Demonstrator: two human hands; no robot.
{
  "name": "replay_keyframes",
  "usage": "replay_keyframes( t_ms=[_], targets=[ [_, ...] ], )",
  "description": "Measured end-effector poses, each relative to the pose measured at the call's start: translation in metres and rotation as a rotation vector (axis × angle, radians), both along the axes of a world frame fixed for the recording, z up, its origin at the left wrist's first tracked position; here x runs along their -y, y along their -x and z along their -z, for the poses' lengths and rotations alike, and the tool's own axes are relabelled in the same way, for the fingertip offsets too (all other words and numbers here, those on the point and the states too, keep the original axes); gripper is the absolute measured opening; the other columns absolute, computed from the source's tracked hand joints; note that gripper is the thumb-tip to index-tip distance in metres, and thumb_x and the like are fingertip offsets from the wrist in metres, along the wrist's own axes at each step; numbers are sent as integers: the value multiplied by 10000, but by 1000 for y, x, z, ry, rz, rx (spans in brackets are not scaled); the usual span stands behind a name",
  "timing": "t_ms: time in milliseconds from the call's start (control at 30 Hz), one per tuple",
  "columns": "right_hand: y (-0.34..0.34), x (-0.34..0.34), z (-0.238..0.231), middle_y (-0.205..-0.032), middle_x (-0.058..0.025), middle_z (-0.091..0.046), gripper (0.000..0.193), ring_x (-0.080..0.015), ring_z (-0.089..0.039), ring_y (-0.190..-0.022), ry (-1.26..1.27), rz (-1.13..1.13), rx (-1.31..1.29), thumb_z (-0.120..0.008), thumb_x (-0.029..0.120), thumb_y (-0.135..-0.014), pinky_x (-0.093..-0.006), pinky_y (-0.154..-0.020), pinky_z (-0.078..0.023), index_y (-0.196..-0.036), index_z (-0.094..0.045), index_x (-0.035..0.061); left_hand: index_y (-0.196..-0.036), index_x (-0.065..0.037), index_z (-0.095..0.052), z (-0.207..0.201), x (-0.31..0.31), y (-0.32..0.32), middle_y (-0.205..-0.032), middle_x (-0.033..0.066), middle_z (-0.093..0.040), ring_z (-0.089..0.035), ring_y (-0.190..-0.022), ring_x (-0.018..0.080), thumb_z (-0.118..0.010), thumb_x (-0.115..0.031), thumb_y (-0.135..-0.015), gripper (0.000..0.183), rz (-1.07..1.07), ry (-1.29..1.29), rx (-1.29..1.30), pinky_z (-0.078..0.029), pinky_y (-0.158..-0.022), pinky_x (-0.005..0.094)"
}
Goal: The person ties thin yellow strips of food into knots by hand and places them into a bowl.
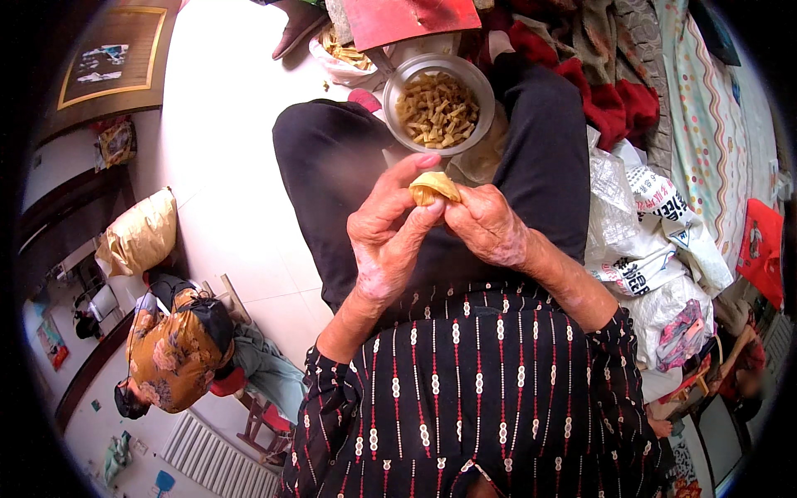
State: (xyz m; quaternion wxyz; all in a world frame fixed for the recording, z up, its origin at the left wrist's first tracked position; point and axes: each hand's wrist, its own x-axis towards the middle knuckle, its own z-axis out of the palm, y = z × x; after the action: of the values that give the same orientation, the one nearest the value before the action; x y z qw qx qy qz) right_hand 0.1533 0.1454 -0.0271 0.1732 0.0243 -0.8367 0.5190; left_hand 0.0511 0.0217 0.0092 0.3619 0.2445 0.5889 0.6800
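Note:
Above my lap, both hands meet at a small pale-yellow folded piece [432, 187], thin and ridged like a dried leaf or sheet; its exact kind I cannot make out. My left hand [383, 222] grips its left side, thumb below and a finger raised above it. My right hand [488, 221] pinches the right edge between thumb and fingers. Just beyond, between my knees, stands a round metal bowl [486, 81] holding many short yellow-brown rolled pieces [437, 109].
A white bag [325, 68] of similar yellowish pieces stands beyond my left knee, beside a red board [411, 18]. Plastic sacks [652, 224] and a bed [706, 108] lie to the right. A person in a floral top [176, 349] sits at left; another person [739, 365] shows at lower right.

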Motion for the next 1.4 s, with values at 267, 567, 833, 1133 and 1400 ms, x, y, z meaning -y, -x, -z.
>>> replay_keyframes(
  t_ms=[267,567,833,1133,1400],
  targets=[
    [-2,-5,-20,-825,-164,-580,231,-289,-569,-609,262,-2,170,-428,122,-906,-356,-511,-432,-1025,-537,-43,-866,36,-682,2,2,-1,-1286,178,-468,-481,-1111,230,-658,-14,-741,137,-59,-164,382,-387,-954,359],
    [-3,0,-16,-777,-148,-519,182,-310,-580,-654,-153,57,-104,-538,39,-780,-383,-542,-469,-950,-513,-19,-944,49,-638,-9,-4,-7,-1302,163,-423,-468,-1114,219,-597,-54,-752,222,62,-257,784,-402,-901,296],
    [-8,-11,-10,-684,-86,-527,188,-206,-580,-578,-432,179,-39,-591,105,-779,-322,-456,-458,-891,-526,-31,-940,19,-619,9,-7,-3,-1192,112,-495,-517,-966,125,-539,-12,-823,145,-7,36,124,-441,-767,241],
    [-6,-25,-14,-650,-97,-540,272,-219,-597,-574,-485,120,-77,-649,136,-763,-316,-456,-468,-912,-522,-54,-927,72,-610,1,0,-13,-780,91,-632,-593,-649,111,-501,-107,-930,210,18,87,314,-498,-599,225],
    [-18,-44,-35,-626,-97,-531,190,-243,-588,-553,-319,16,-15,-632,162,-817,-336,-469,-461,-831,-532,1,-915,89,-610,-7,10,5,-798,126,-630,-597,-634,127,-513,-83,-913,198,135,19,282,-501,-563,233]
  ],
)
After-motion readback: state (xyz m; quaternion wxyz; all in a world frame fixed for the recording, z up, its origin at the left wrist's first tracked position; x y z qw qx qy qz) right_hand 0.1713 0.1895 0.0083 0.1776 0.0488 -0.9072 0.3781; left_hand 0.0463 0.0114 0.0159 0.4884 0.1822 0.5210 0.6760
